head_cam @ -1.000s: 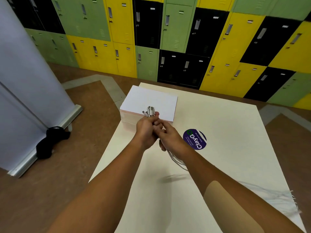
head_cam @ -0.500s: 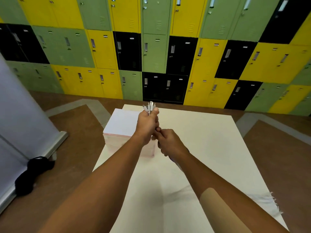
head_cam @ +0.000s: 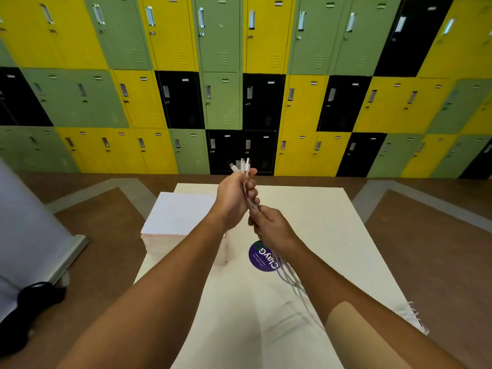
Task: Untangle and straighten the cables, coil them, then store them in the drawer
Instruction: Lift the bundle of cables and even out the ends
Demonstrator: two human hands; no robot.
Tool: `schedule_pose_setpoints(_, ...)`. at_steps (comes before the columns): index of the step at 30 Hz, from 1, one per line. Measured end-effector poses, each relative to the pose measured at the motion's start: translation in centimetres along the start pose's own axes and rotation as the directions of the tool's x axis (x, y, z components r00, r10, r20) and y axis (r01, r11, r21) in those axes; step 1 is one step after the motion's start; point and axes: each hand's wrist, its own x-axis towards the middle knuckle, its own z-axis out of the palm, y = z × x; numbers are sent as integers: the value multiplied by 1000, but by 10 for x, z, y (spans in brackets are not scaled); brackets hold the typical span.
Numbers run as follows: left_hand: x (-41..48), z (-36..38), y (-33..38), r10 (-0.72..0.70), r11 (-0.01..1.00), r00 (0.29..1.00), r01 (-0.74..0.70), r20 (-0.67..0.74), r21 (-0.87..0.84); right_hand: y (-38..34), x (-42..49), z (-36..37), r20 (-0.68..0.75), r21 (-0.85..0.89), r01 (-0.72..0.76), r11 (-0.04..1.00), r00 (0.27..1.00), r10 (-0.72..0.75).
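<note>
While left hand (head_cam: 237, 194) and right hand (head_cam: 271, 229) clench the cables (head_cam: 290, 279),
a hard downward pull could tighten any snag.

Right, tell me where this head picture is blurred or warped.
Head view: lockers bow and lean from wide-angle distortion, smeared at the edges; cables under the right hand are motion-streaked; plugs above the left hand sharper; faint shadows on the table.

**A:** so what are the arms doing?
**B:** both bare and stretched forward. left hand (head_cam: 235, 198) is up higher, fist curled round the cables (head_cam: 241, 165). right hand (head_cam: 271, 230) sits just below it, fingers pinching the same bunch.
</note>
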Motion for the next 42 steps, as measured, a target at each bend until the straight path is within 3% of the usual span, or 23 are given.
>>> schedule_pose_setpoints(9, 8, 19, -36, -19, 1000, 999, 19, 41, 1, 7, -11, -38, -11, 88, -68, 994, 998, 69)
schedule_pose_setpoints(14, 10, 30, -47, -12, 1000, 995, 12, -104, -1, 20, -16, -42, 2, -2, -86, 996, 996, 86)
schedule_pose_setpoints(19, 26, 28, -40, -22, 998, 972, 7, -234, -64, 22, -23, -43, 67, 200, -114, 973, 992, 103)
schedule_pose_setpoints(26, 38, 26, -30, 27, 1000, 968, -28, -248, 2, 20, -12, -47, 125, 153, -123, 980, 987, 105)
schedule_pose_setpoints(37, 31, 26, -36, 60, 998, 970, -60, -235, 10, 25, -12, -65, 67, 124, -134, 983, 990, 127)
schedule_pose_setpoints(42, 28, 27, -42, 72, 997, 944, -79, -322, -7, 34, -19, -63, 37, -21, -115, 993, 993, 116)
